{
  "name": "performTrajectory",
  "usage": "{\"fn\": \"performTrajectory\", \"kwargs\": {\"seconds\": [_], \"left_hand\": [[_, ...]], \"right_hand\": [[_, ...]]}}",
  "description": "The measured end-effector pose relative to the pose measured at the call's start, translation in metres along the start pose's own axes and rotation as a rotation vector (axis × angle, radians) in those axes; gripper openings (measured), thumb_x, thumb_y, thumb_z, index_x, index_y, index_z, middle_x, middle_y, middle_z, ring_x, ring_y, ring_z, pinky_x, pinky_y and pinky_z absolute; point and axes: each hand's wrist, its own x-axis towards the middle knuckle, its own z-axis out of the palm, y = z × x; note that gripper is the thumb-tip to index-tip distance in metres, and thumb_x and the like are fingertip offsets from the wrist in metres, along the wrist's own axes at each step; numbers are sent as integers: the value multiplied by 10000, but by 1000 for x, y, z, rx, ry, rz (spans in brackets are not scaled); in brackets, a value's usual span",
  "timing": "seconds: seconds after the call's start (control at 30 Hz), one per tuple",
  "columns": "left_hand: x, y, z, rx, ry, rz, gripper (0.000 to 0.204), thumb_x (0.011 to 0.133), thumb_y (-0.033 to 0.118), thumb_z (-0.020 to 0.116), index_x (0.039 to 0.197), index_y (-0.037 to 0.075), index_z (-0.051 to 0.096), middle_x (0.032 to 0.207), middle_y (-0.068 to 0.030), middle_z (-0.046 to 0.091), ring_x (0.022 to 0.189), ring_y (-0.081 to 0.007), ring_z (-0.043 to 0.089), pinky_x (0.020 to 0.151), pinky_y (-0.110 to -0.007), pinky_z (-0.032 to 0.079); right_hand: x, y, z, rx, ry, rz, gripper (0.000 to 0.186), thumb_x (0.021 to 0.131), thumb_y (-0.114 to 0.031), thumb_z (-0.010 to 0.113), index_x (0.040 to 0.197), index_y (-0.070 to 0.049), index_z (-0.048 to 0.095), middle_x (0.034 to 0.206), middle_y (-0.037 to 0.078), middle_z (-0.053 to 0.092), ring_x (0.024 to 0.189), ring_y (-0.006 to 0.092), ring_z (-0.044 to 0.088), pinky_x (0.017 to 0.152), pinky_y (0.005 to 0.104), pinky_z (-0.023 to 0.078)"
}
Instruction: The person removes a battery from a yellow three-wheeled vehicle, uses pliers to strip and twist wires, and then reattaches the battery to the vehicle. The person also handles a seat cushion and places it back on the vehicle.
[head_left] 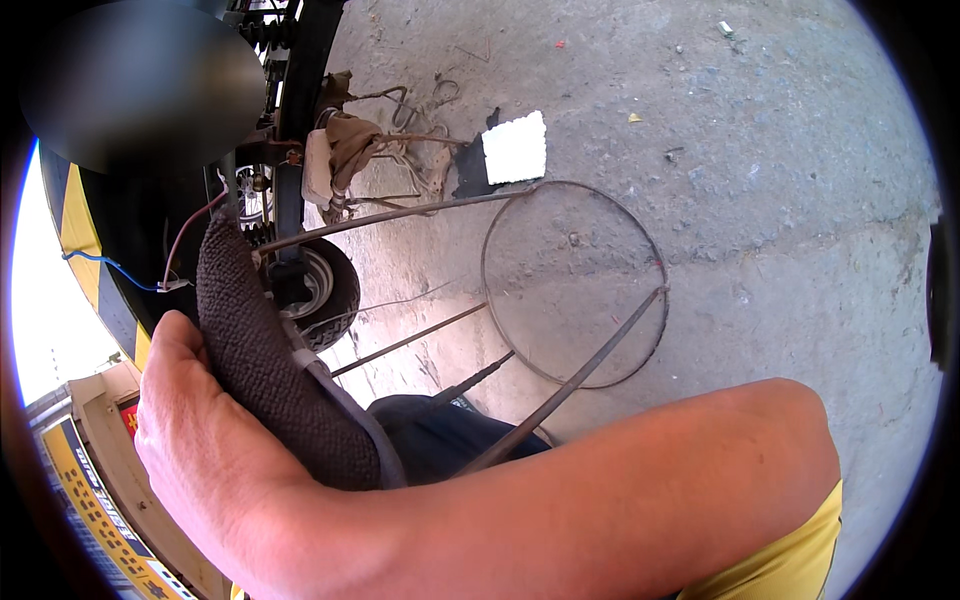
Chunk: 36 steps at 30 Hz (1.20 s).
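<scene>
My right forearm reaches across the lower view from the right to my right hand [195, 400] at the left. That hand is closed along the side of a long, dark, knitted padded piece [275, 360] with grey edging; its fingers are partly hidden. Beside the pad, a red wire [183, 237] and a blue wire [110, 262] meet at a pale connector [172, 286]. Metal rods [400, 213] run from behind the pad toward a large thin wire hoop [575, 382]. My left hand is not visible.
A vehicle's black frame [288, 180] and small wheel [340, 300] are at upper left, with a yellow-and-black panel [75, 220]. Brown rags [350, 150] and a white foam piece [515, 145] lie on the concrete ground [760, 200]. A blurred dark area covers the top left.
</scene>
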Motion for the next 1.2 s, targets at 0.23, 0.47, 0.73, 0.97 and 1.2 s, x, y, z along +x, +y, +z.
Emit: {"fn": "performTrajectory", "kwargs": {"seconds": [0.23,0.47,0.73,0.97,1.2], "left_hand": [[1,-1,-2,5,-7,-5,403,941,348,649,1204,48,594,1177,-198,601,1129,-308,595,1059,-529,457],[2,2,-5,13,-17,-4,382,942,338,644,1192,53,597,1165,-198,599,1122,-310,594,1057,-534,458],[26,-5,27,-56,-31,52,358,944,328,639,1178,59,599,1152,-198,596,1115,-313,594,1055,-540,459],[3,8,8,-35,60,148,337,945,318,634,1166,65,601,1141,-198,594,1108,-316,593,1053,-545,460],[-16,-10,-8,-13,-95,51,497,878,382,685,1234,88,501,1193,-185,402,1121,-296,427,1005,-457,376]], "right_hand": [[1,2,2,17,-6,-16,143,764,-189,745,683,-74,720,803,104,683,840,270,671,733,403,535],[2,2,1,30,0,-30,148,760,-178,744,670,-66,711,807,116,681,835,278,674,729,407,548],[-1,30,-10,4,-6,5,154,756,-166,743,656,-57,701,810,129,679,828,286,677,725,412,561],[3,121,-4,227,788,-108,173,776,-158,742,663,-46,673,776,129,647,772,306,666,682,455,557],[-37,282,-33,-279,701,476,620,910,-264,822,1371,52,553,1329,231,584,1223,357,614,1029,451,530]]}}
